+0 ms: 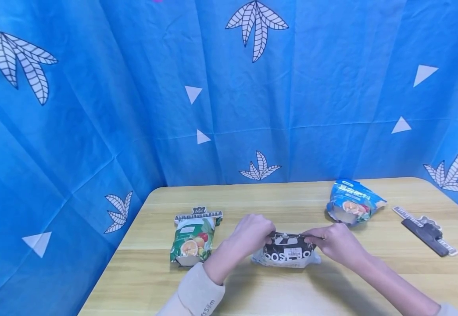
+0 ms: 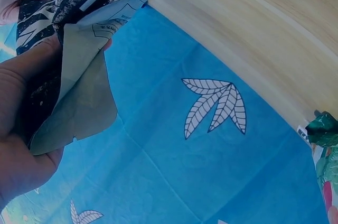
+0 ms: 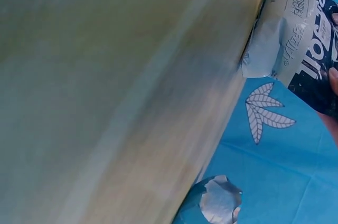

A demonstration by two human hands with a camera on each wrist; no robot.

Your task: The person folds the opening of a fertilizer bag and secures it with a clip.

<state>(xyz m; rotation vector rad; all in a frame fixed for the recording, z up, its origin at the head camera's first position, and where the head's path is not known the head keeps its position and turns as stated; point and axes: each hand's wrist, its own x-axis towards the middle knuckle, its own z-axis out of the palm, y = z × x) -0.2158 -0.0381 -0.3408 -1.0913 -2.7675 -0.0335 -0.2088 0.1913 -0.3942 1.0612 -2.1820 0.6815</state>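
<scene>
A black and white plastic bag (image 1: 286, 254) with large white lettering and a small barcode label stands near the middle of the table. My left hand (image 1: 250, 232) pinches its top edge at the left corner, while my right hand (image 1: 337, 243) pinches the same edge at the right corner. Up close in the left wrist view, the left hand (image 2: 26, 108) grips the bag's flap (image 2: 84, 86), whose pale inner side shows. The right wrist view catches the bag's side (image 3: 280, 39) and only some right-hand fingertips (image 3: 334, 81) at the frame edge.
Left of the bag lies a green fruit-printed pouch (image 1: 191, 243), with a piano-key clip (image 1: 198, 215) across its top. A blue pouch (image 1: 351, 202) is at the back right. Farther right, another black piano-key clip (image 1: 426, 230) lies on the wooden table (image 1: 134, 272). Blue curtains (image 1: 323, 87) surround the table.
</scene>
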